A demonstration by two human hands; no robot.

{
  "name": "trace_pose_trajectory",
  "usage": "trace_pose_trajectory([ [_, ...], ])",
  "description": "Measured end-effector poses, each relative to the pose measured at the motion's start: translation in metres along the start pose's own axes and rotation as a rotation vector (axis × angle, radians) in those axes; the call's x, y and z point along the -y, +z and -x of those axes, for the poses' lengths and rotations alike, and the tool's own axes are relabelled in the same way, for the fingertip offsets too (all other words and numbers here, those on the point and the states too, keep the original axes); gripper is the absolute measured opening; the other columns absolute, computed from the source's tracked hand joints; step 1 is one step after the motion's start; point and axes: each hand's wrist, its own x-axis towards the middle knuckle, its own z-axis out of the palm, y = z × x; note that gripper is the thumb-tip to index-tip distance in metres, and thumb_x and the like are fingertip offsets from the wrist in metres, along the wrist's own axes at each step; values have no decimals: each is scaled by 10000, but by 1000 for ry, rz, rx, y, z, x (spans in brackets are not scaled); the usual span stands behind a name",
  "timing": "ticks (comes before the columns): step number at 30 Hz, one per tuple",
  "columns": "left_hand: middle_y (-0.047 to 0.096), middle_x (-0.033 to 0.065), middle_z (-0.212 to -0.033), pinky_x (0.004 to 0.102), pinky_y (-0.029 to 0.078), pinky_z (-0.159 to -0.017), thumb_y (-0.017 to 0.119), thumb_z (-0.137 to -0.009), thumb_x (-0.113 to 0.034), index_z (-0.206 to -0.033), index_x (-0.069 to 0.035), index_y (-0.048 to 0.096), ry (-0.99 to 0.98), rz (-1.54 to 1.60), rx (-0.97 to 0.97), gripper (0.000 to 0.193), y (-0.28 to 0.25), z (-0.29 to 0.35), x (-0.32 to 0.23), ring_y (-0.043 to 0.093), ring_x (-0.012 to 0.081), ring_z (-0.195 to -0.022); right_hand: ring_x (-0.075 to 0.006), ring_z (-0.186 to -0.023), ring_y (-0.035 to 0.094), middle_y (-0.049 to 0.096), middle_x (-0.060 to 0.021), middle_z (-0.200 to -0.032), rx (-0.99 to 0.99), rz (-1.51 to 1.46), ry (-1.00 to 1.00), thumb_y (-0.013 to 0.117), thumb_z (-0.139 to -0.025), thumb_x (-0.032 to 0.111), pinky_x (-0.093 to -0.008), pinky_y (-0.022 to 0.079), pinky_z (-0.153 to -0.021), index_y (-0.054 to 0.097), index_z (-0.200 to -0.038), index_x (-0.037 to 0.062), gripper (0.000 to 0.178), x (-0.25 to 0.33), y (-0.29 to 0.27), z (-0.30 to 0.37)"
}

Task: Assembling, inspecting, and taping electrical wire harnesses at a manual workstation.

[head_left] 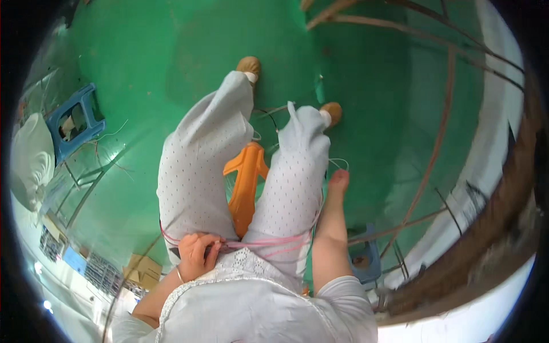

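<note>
My left hand (197, 254) is closed at my lap, its fingers pinching the end of a bundle of thin pink cords (269, 241). The strands stretch across both thighs toward my right side. My right hand (339, 180) hangs out beside my right knee, with its fingers curled. A thin white cord (341, 160) makes a small loop at that hand; the fingertips are partly hidden. Between my legs, clad in pale dotted trousers (197, 166), stands an orange plastic piece (247, 183) with two side arms, pointing away from me.
A green floor (143, 51) spreads ahead. To the left are a blue plastic stool (74, 123) and a pale bundle (34, 163). A cardboard box (143, 271) sits at the lower left. Brown metal bars (443, 131) and another blue stool (366, 260) stand on the right.
</note>
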Motion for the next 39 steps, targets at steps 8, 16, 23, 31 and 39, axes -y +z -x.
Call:
trace_pose_trajectory([
  [8,679,29,-853,352,427,-626,680,-808,-64,-923,-67,595,193,-179,-12,143,3,37,1,598,234,-702,-152,-967,619,628,-58,-1002,-128,-586,-154,611,-863,-20,-270,560,-829,557,-1110,30,258,130,-49,205],
  [16,675,82,-843,382,459,-681,671,-849,-97,-938,-80,619,297,-132,117,105,18,69,-56,617,291,-800,-146,-830,636,674,-67,-988,207,-1092,-135,546,-939,33,-283,546,-840,612,-1103,-9,182,173,-97,391],
  [23,490,129,-1381,413,386,-1037,624,-895,-109,-958,-78,603,788,389,585,74,25,75,-176,502,299,-1195,-148,-997,638,605,-54,-1272,645,-1149,30,503,-967,20,-282,541,-852,560,-1291,111,341,184,-27,520],
  [31,518,121,-1099,399,460,-867,625,-861,-96,-887,-71,566,1231,182,519,70,75,74,-196,536,285,-1050,-129,-736,572,669,-83,-901,814,-1083,139,630,-930,213,-231,494,-625,702,-1011,180,114,164,-148,491],
  [39,505,94,-1075,349,460,-836,646,-807,-143,-874,-25,586,1260,-320,-7,149,79,59,-208,511,265,-984,-231,-975,610,655,-153,-1100,986,-794,171,531,-953,307,-377,457,-884,633,-1221,95,356,172,-147,461],
])
